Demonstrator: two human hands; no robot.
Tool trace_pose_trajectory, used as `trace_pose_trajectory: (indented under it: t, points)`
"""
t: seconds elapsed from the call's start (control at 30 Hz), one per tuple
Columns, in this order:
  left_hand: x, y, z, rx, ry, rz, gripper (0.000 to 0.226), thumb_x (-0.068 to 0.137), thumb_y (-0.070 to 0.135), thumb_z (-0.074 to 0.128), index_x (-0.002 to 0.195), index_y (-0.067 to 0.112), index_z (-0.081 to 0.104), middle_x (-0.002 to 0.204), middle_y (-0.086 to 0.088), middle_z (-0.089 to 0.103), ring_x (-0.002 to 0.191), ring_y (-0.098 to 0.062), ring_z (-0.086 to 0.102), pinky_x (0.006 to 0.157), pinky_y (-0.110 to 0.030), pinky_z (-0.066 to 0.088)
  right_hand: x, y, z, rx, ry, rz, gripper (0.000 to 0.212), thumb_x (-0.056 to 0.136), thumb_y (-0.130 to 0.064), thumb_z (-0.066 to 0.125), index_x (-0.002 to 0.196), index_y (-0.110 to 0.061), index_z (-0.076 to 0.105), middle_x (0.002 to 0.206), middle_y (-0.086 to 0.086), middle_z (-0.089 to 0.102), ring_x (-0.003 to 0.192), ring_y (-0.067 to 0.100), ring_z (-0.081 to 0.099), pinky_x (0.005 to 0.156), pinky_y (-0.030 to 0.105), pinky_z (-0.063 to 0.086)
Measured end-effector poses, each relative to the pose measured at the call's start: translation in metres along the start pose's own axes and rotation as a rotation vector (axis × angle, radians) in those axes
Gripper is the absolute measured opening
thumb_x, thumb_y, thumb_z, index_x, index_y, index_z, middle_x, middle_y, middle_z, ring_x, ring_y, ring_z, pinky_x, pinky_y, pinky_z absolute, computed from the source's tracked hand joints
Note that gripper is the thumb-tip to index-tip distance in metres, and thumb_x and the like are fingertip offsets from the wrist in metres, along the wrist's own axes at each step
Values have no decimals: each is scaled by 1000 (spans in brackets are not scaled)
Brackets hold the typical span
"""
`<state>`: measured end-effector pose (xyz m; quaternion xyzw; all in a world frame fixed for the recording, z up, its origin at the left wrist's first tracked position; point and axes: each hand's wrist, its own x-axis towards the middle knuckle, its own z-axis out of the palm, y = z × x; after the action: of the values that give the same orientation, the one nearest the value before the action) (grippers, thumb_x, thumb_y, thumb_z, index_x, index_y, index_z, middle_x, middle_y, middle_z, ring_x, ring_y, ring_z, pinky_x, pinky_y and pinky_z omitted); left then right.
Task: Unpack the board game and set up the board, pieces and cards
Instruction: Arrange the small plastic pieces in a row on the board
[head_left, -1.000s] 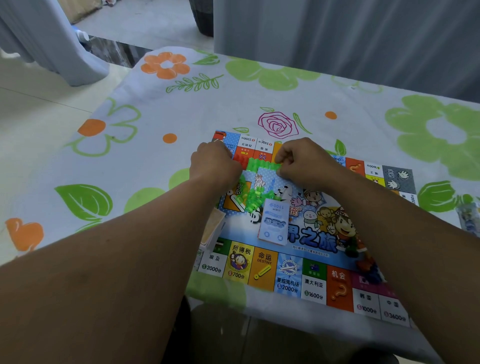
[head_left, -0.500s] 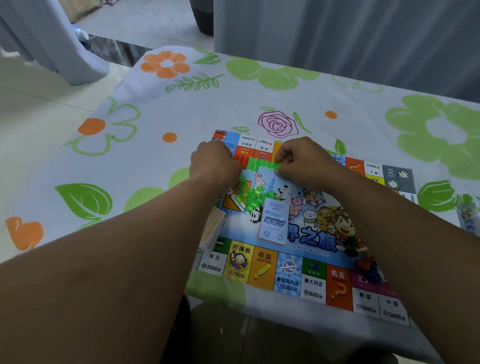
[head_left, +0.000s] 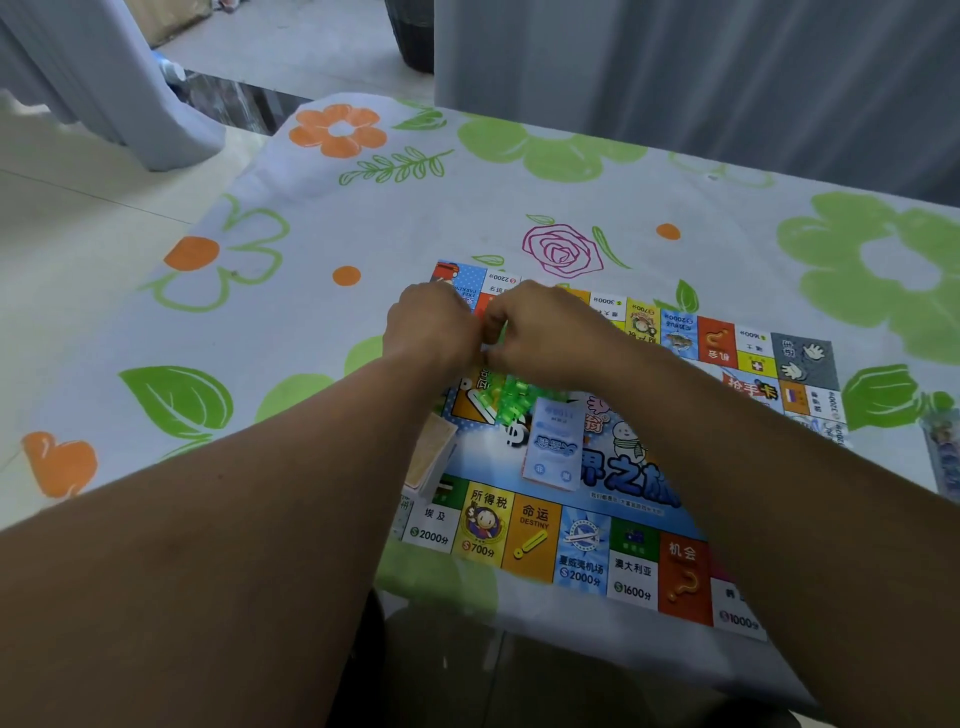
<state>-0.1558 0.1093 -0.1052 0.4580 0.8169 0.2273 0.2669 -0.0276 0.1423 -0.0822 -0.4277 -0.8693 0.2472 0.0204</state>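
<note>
We are looking down on a counter (head_left: 291, 332) covered by a pale cloth (head_left: 727, 228) printed with green and orange flowers. Behind its far edge a grey curtain (head_left: 701, 78) is hanging in soft folds. On the left, pale floor tiles (head_left: 78, 223) are lying in soft, even light. A light grey drape (head_left: 104, 78) is reaching down onto them, and a dark container (head_left: 413, 36) is standing farther back.

We see a white cloth (head_left: 363, 249) with big green and orange flowers and one pink rose. Our board (head_left: 631, 483) is blue in the middle, with orange, yellow, green, white and grey squares around it. The little pieces (head_left: 511, 400) are see-through green. One card (head_left: 553, 447) is pale blue. The curtain (head_left: 675, 62) is grey.
</note>
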Motion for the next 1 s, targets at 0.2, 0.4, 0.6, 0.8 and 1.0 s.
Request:
trace_pose_trajectory:
  t: [0.2,0.4,0.6,0.8,1.0]
  points:
    - [2,-1,0,-5,3,-7,28,86,5,61,113,7,68,117,-14,66,107,-30,62,91,-43,56,-2,-7,17,-180,46,28,13,91,-30,61,99,-19,63,93,5,66,85,29,62,71,37,54]
    - [2,-1,2,-11,29,-11,27,93,14,53,116,8,66,120,-14,64,107,-30,61,91,-42,55,-6,3,4,-95,-7,43,15,88,-23,65,76,-16,61,80,7,65,78,28,64,72,42,56]
    - [0,2,2,-3,31,-16,28,94,16,52,118,9,65,122,-13,63,109,-30,59,94,-43,53,-15,36,-24,22,77,156,8,88,-17,67,82,-11,66,83,5,68,78,19,63,66,30,49]
    - [0,3,3,7,28,-36,30,93,17,53,120,10,64,124,-13,61,112,-32,58,95,-46,53,-31,67,-16,-200,95,185,12,95,-23,60,89,-13,59,86,8,63,79,27,59,69,39,51]
    - [-1,3,3,7,24,-40,29,93,18,55,119,11,64,123,-12,61,111,-31,59,94,-46,54,-36,66,-12,-270,212,39,7,91,-20,65,90,-13,63,87,4,60,81,26,56,66,34,44]
